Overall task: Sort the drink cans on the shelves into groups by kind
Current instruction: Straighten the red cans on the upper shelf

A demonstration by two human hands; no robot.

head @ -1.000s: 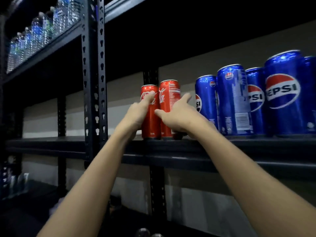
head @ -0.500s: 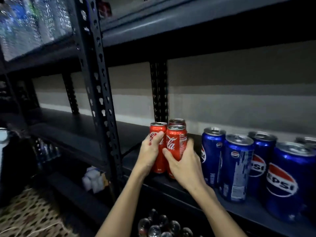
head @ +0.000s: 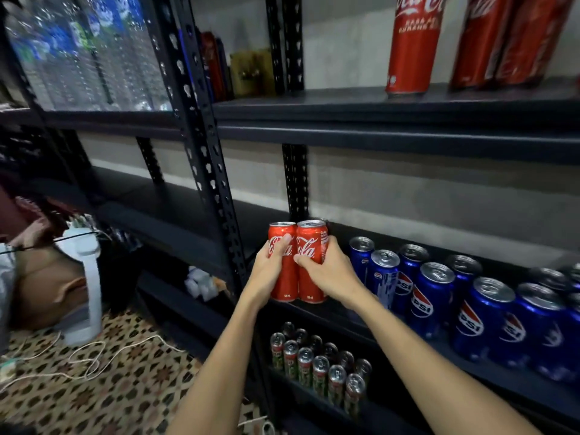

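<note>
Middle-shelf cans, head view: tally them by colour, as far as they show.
red Coca-Cola cans: 3, one mostly hidden behind the other two
blue Pepsi cans: at least 9, since the frame edge cuts the row
Total: at least 12

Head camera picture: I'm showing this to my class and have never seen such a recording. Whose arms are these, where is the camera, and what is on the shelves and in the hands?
No machine here: the camera is worn on a person's head, looking forward and down at their own bare arms. The left hand grips one red Coca-Cola can, the right hand grips the one beside it, at the front edge of the middle shelf. Blue Pepsi cans stand to their right. More red cans stand on the shelf above, and small silver-topped cans below.
</note>
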